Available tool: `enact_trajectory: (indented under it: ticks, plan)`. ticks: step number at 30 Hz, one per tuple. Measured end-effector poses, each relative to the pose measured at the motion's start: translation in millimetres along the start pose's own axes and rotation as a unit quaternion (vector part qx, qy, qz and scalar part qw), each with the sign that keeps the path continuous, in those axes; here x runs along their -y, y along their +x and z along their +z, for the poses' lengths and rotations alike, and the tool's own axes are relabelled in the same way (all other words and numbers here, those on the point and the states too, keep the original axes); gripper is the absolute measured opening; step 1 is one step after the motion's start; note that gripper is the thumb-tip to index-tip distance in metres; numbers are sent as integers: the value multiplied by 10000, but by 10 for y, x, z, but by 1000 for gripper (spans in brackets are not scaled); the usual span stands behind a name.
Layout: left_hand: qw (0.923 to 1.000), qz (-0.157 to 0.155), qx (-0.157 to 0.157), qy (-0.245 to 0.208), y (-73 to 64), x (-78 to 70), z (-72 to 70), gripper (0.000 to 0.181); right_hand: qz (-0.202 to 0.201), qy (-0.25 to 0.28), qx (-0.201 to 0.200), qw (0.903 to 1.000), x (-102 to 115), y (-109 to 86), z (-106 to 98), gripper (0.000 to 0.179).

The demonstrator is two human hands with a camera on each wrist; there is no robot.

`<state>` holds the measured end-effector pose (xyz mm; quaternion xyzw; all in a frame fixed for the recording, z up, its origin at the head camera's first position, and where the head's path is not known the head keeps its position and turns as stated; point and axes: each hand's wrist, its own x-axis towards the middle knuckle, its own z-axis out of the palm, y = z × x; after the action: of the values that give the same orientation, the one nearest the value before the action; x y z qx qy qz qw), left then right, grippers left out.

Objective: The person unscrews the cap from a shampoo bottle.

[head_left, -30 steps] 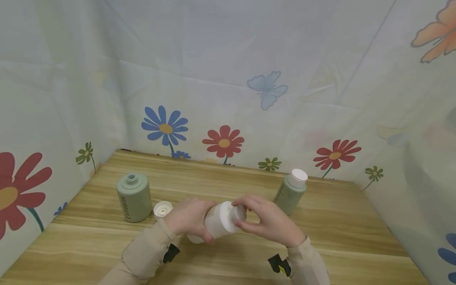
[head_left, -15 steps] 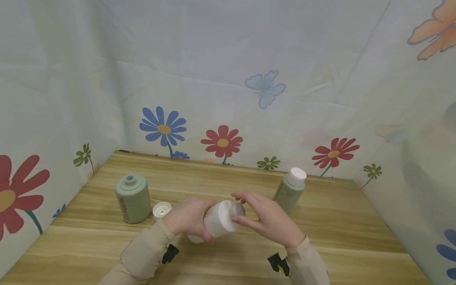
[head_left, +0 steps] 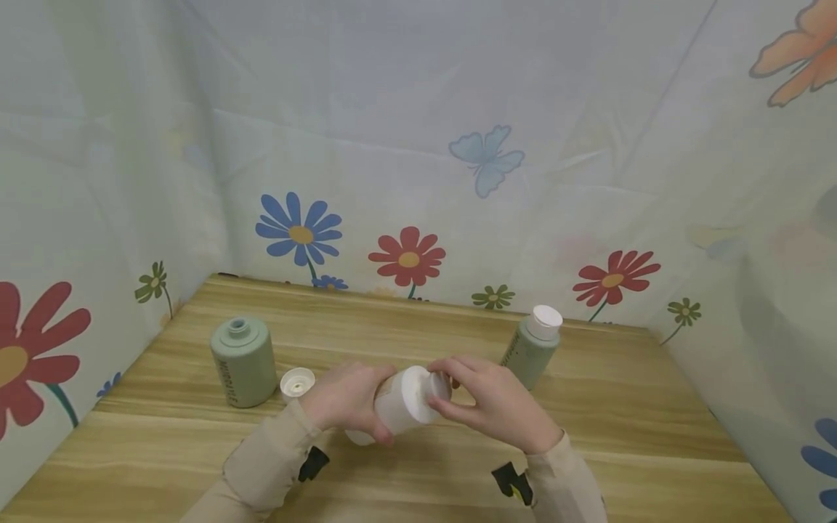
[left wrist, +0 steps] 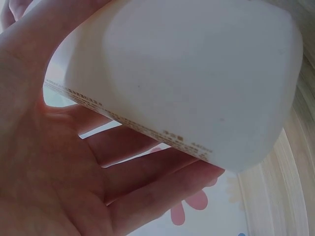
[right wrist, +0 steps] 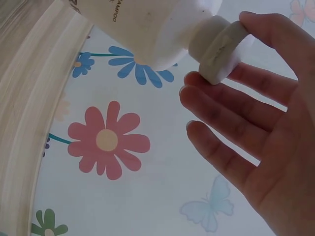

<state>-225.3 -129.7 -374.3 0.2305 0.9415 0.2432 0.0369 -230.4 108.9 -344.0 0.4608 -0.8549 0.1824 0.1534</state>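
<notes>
White bottle held tilted, lower centre of the frame

Left hand curls round its body; that grip should stay firm. Right hand lightly pinches the cap; turning square to the neck seems best. Lettering is cut off upper left; any threads are hidden.

pale cloth walls | printed flowers, butterflies | wood-grain tabletop

The central shampoo bottle is showing white, the bottle at left sage green; the pale backdrop above is displaying blue and red flowers.
</notes>
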Motion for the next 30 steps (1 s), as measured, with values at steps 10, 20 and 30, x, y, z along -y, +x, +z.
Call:
enact_trajectory:
  ticks: [10,20,30]
  plan:
    - [10000,-46,2,-85,-1,-10,1,62,-563,-111,-123,9983,6,-1,-34,40]
    - [9997,-77,-6,-221,5,-17,-10,62,-930,-154,-347,9949,-4,-30,-117,45]
    - [9948,-414,-481,-792,35,34,9,71,-194,786,-615,9948,-340,-108,-149,46]
